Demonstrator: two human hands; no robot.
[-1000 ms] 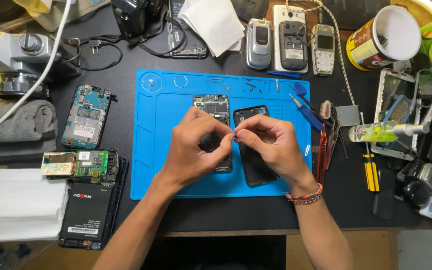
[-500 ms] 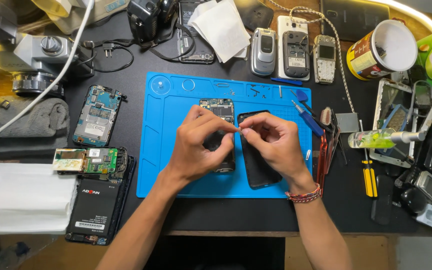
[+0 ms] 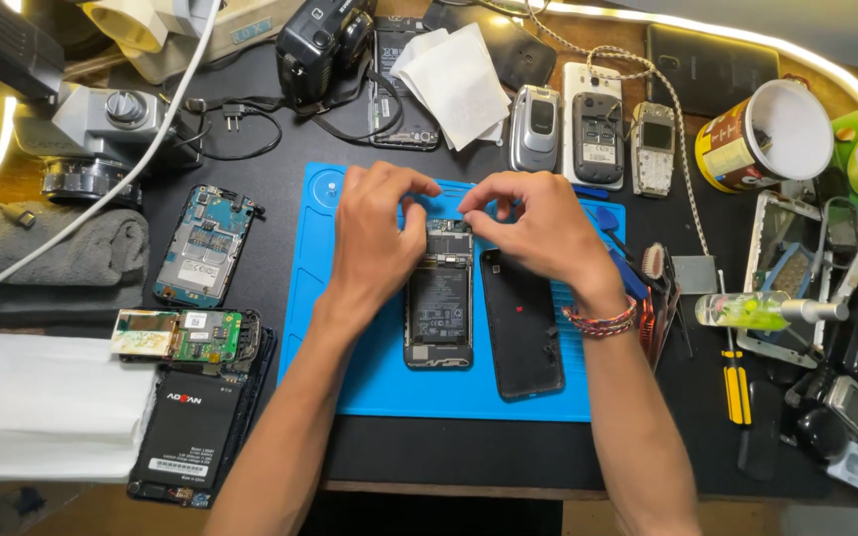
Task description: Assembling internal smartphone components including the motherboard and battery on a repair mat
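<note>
An opened phone lies face down on the blue work mat, its battery and circuit board showing. Its black back cover lies right beside it on the mat. My left hand curls over the phone's top left corner, fingertips on the edge. From the right, my right hand comes in with thumb and forefinger pinched at the phone's top edge. Whether a small part sits in that pinch is hidden. A braided band circles my right wrist.
Left of the mat lie a stripped blue phone frame, a green circuit board and a black battery. Old phones and a camera sit behind. Screwdrivers, a small bottle and a cup crowd the right.
Both hands have moved from the middle of the phone and cover up to the phone's top end, so the battery and back cover now show. The view has shifted a little.
</note>
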